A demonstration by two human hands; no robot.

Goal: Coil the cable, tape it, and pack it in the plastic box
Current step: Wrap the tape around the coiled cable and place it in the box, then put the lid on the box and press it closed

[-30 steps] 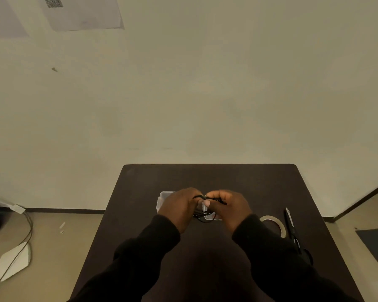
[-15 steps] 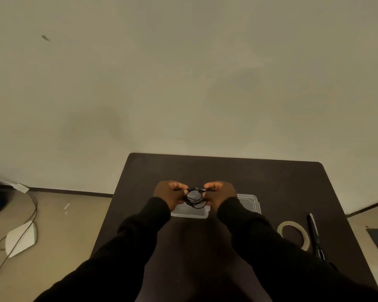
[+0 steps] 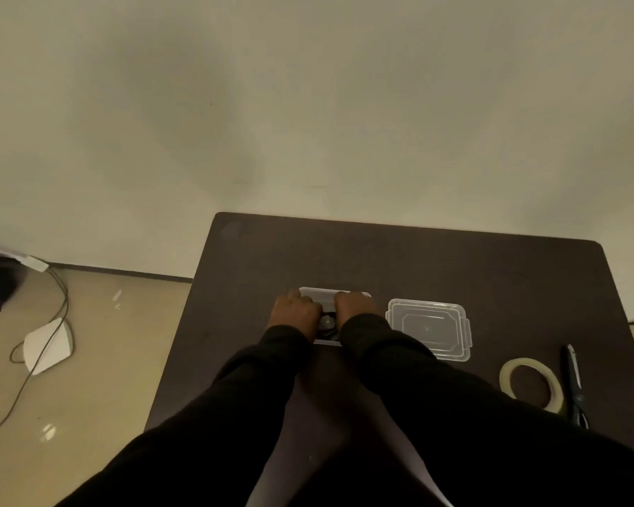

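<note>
Our left hand (image 3: 296, 312) and right hand (image 3: 355, 308) curl over the plastic box (image 3: 317, 291) on the dark table (image 3: 418, 258), fingers closed on the coiled cable (image 3: 328, 321) inside it. Rightward lie the lid (image 3: 429, 328), tape roll (image 3: 530, 383) and scissors (image 3: 573, 382).

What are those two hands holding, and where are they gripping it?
Both hands, left and right, hold the coiled cable by its opposite sides, over the box.
</note>
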